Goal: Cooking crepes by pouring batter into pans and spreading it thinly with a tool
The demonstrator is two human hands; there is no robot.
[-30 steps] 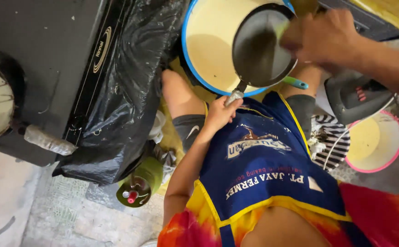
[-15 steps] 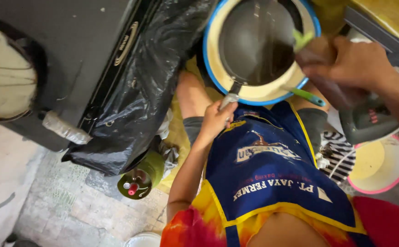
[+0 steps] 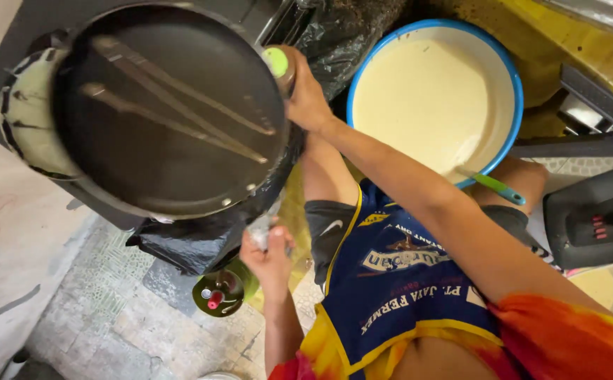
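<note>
A wide black frying pan (image 3: pixel 173 112) fills the far left of the scene, tipped over a pale flat round (image 3: pixel 28 127) whose edge shows at its left, while a blue-rimmed basin (image 3: pixel 507 84) of cream batter sits to the right with a green-handled ladle (image 3: pixel 493 184) lying in it. The right hand (image 3: pixel 306 98) is closed around the pan's green-tipped handle (image 3: pixel 276 62). The left hand (image 3: pixel 270 257), nearer and lower, clutches a small crumpled cloth (image 3: pixel 260 229) just above a green gas canister (image 3: pixel 220 292).

pan (image 3: pixel 173 112) | black, round, batter-streaked | held tilted | green-tipped handle
</note>
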